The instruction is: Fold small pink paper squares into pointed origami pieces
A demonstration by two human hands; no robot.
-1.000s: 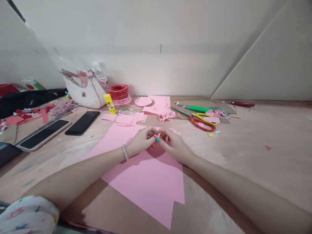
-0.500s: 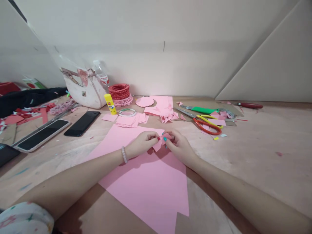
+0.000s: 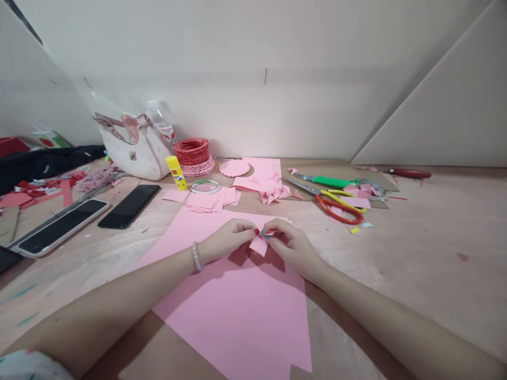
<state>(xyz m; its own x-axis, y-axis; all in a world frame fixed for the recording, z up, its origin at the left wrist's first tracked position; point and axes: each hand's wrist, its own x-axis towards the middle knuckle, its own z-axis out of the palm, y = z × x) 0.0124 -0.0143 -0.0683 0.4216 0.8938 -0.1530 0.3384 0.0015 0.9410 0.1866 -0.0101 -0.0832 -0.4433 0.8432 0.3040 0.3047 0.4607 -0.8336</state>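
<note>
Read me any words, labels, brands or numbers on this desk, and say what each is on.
No text here can be read.
On the glue stick: a red label, too small to read.
On the bottle: a red and white label, blurred.
On the box at far left: red and green print, blurred.
The black phone and white-edged phone: screens dark.
The paper piece pinched by left hand and right hand: blank.

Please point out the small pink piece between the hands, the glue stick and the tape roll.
pink piece (image 3: 259, 245): head view, on its lower flat corner.
glue stick (image 3: 176, 173): head view, on the yellow body.
tape roll (image 3: 205, 190): head view, on its near rim.
</note>
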